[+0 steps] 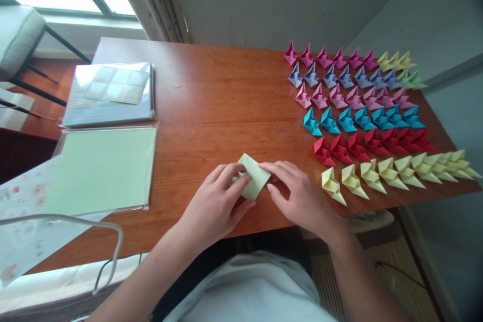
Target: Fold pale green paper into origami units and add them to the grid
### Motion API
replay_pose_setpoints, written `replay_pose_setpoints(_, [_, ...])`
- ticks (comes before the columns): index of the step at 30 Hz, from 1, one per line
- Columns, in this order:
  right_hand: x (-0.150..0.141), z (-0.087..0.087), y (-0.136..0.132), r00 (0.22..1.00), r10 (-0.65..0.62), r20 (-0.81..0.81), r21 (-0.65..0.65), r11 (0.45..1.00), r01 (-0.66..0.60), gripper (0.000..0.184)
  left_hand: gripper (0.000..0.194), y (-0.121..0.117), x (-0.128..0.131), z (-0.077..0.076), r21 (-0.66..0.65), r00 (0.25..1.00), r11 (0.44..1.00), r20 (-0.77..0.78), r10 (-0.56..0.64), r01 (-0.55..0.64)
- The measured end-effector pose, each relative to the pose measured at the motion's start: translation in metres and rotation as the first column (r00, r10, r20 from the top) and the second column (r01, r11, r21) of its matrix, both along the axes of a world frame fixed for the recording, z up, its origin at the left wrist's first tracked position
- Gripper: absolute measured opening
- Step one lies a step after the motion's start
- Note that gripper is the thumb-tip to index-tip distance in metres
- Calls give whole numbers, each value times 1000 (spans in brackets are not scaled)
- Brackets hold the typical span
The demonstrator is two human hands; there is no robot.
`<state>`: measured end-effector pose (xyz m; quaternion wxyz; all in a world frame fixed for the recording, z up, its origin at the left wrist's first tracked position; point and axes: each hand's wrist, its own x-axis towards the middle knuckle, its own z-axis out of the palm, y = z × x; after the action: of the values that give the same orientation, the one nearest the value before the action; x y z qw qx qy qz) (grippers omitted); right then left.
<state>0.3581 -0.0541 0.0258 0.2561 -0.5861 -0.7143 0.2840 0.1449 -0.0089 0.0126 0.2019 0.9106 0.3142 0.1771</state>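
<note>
A small pale green square of origami paper (255,179) lies near the table's front edge, turned with one corner pointing away from me. My left hand (221,198) holds its left side, index finger bent over the surface and thumb by the lower edge. At the right corner, my right hand (296,193) has its index finger and thumb curled around the paper's edge. The left fingers cover part of the sheet, so any folds under them are hidden.
Rows of folded paper figures stand at right, including yellow (390,173), red (356,146) and blue ones (346,119). A packet of green paper (101,168) and a plastic-wrapped pack (77,105) lie at left. A white cable (119,241) loops at the lower left.
</note>
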Motion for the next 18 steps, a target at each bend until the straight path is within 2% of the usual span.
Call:
replay_pose_setpoints(2, [0,-5,-1,999,40,37,60,997,-42,47,26,2,-1,0,-31,1000,999,18,-5,6])
replay_pose_setpoints(6, [-1,-16,-1,995,-35,93,201,979,16,34,26,5,-3,-1,-80,998,997,65,7,-1])
replay_pose_setpoints(9, [0,-18,0,989,-51,142,268,963,11,28,27,6,-4,-2,-90,996,996,82,18,-11])
replay_pose_setpoints(18, [5,-14,-1,961,58,270,332,932,-149,32,25,7,0,-3,-90,995,996,94,37,-29])
